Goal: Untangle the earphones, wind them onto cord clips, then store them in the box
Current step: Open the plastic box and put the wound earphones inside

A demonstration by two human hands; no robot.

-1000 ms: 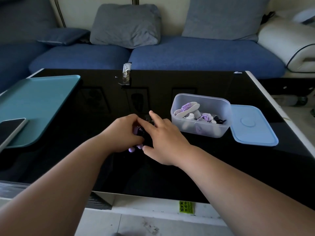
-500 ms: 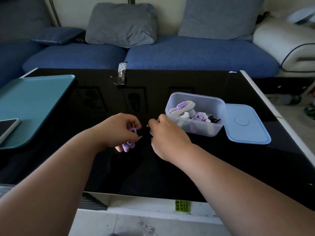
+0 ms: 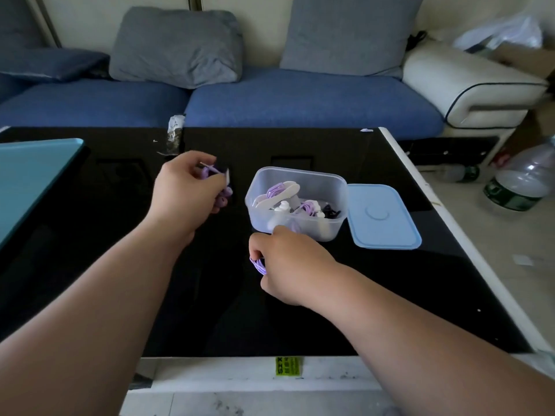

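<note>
My left hand (image 3: pixel 184 190) is raised over the black table (image 3: pixel 330 310) and grips purple earphones (image 3: pixel 223 195) together with a white cord clip. My right hand (image 3: pixel 288 265) sits lower, just in front of the box, and pinches a bundle of purple cord (image 3: pixel 258 264). The clear plastic box (image 3: pixel 327 190) stands open to the right of my left hand. It holds several wound earphones, purple, white and black. Whether the cord runs between my two hands is not visible against the dark table.
The box's light blue lid (image 3: pixel 381 217) lies flat beside it on the right. A teal tray (image 3: pixel 33 172) covers the table's left side. A torn wrapper (image 3: pixel 175 133) lies at the far edge. A blue sofa (image 3: pixel 300 100) is behind, a water jug (image 3: pixel 522 178) on the floor.
My hands have parted: the left rose up and away with the earphones and clip, the right drew back toward me and rightward with the purple cord. The view shifted left.
</note>
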